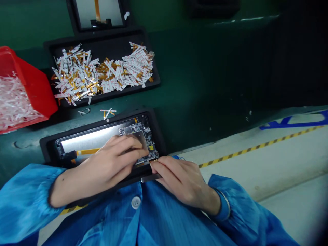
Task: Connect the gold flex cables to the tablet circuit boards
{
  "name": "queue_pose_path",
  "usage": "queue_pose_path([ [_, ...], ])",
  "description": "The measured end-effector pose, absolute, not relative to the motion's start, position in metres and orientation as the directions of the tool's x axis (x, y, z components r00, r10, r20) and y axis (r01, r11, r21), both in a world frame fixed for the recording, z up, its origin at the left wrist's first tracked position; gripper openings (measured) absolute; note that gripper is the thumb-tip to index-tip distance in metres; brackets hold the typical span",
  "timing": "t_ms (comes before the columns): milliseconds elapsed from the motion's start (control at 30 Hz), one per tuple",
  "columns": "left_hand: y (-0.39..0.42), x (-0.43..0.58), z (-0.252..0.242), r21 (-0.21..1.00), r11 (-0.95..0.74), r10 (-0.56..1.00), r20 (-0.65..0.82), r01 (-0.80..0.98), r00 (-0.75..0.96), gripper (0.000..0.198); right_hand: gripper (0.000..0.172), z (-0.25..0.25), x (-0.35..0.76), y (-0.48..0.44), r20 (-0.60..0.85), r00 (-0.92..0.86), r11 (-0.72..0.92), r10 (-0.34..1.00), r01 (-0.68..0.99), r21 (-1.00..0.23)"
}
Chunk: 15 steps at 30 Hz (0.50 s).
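Observation:
An opened tablet [87,136] lies face down in a black foam tray [46,147], with its silver back plate, a circuit board [147,135] and an orange flex cable [88,151] showing. My left hand [118,157] rests over the board, fingers bent and close together; what is under the fingertips is hidden. At the board's near right corner, my right hand [179,174] pinches by a small connector at the edge. A slim metal tool [150,178] with a blunt end sticks out leftward from under that hand's fingers.
Behind the tablet, a black tray [102,42] holds a heap of white and orange flex strips [112,73]. A few loose strips [108,112] lie before it. Left stands a red bin [36,85] of pale shreds. Another tray with a panel [99,13] is at the back.

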State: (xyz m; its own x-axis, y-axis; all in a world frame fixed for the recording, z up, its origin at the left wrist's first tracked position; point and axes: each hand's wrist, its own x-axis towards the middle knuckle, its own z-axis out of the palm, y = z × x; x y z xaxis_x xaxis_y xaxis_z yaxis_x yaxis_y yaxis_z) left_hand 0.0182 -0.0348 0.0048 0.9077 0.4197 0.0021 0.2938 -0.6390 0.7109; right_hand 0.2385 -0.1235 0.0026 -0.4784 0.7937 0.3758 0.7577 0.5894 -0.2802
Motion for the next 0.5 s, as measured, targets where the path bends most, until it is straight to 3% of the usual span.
queue_pose_path([
  [167,-0.0337,0.0187,0.0034,0.728,-0.619,0.431,0.003,0.293,0.902,0.036,0.020,0.0061,0.2376,-0.1244,0.318,-0.504,0.585,0.803,0.768,-0.262],
  [500,-0.0283,0.0205,0.0041,0.760,-0.585,0.409,-0.023,0.281,0.912,0.035,0.016,0.0057,0.2356,-0.1264,0.242,-0.478,0.535,0.844,0.773,-0.340],
])
